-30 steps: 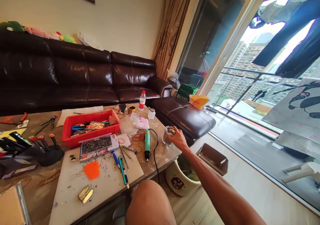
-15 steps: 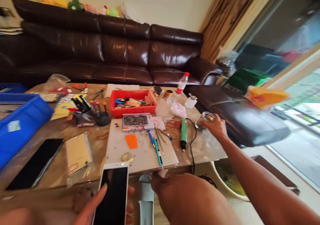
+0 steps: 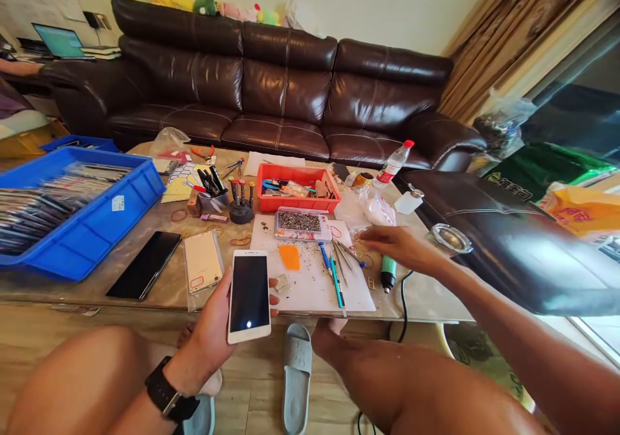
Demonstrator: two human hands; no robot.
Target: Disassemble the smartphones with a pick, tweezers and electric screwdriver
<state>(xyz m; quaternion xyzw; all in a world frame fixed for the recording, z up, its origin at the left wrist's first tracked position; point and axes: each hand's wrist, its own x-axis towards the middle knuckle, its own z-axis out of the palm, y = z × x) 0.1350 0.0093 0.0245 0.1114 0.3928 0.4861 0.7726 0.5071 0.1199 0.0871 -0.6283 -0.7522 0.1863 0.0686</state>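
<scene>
My left hand (image 3: 213, 328) grips a white phone (image 3: 248, 295) with a dark screen, held face up just in front of the table's near edge. My right hand (image 3: 394, 244) reaches over the white work mat (image 3: 314, 286), fingers stretched out and holding nothing, above thin metal tweezers (image 3: 346, 252) and next to a green-handled tool (image 3: 388, 272). A glass jar (image 3: 450, 238) stands on the table to the right of that hand, apart from it. On the mat lie an orange pick (image 3: 289, 256) and blue pens (image 3: 329, 264).
A red tray (image 3: 295, 190) of tools and a clear screw box (image 3: 299, 223) sit behind the mat. A blue crate (image 3: 72, 212) of phones fills the left. A black phone (image 3: 145, 272) and a gold phone (image 3: 202, 268) lie flat. A brown sofa (image 3: 271, 99) is behind.
My right hand has let go of the glass jar and moved left over the mat. My left hand has raised the white phone into view. The camera has turned left.
</scene>
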